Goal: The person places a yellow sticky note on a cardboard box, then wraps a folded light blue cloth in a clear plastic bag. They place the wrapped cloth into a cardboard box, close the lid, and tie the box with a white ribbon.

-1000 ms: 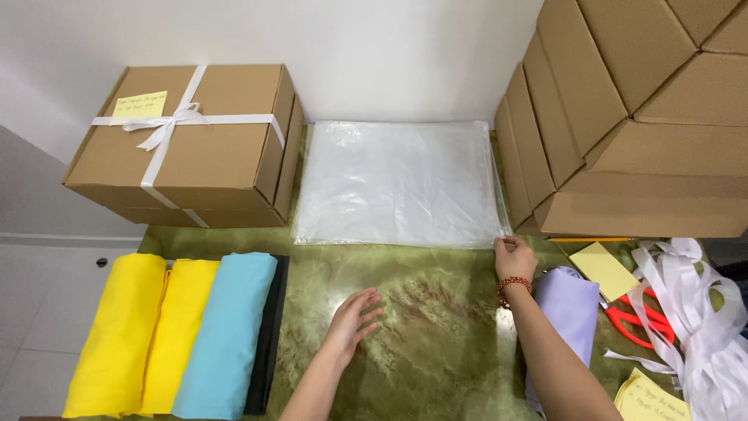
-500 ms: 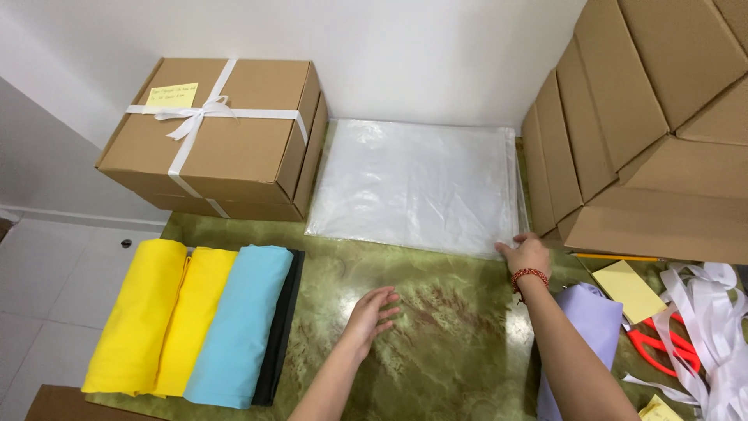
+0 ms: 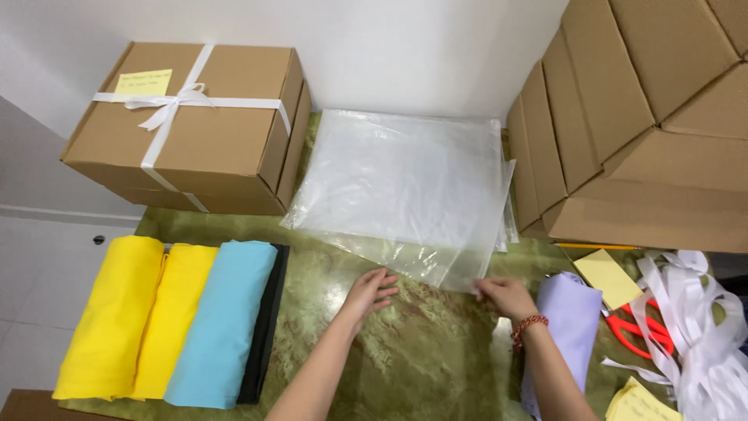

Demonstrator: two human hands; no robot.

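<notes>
- Along the table's [image 3: 436, 366] left edge, four folded cloths are lying side by side: two yellow cloths [image 3: 136, 316], a light blue cloth [image 3: 222, 323] and a black cloth [image 3: 265, 323] showing only as a thin strip.
- At the back left corner, a brown cardboard box [image 3: 195, 129] tied with white ribbon is sitting undisturbed, a yellow note on its lid.
- The left hand [image 3: 370, 292] is resting open, fingers spread, its fingertips touching the near edge of the top clear plastic bag [image 3: 405, 183].
- That bag is lying askew on a stack of similar bags at the back centre, its near edge overhanging onto the table.
- The right hand [image 3: 506, 296] is pinching the bag's near right corner.
- Risk: the film is looking slick and clinging; the sheet beneath could be dragging along, or the stack sliding forward.
- At the right edge, a folded lilac cloth [image 3: 573, 327], a yellow notepad [image 3: 608, 277], red scissors [image 3: 635, 331] and loose white ribbon [image 3: 701, 327] are lying close together; the bag could be snagging there.
- Flat cartons [image 3: 647, 117] are leaning at the back right.
</notes>
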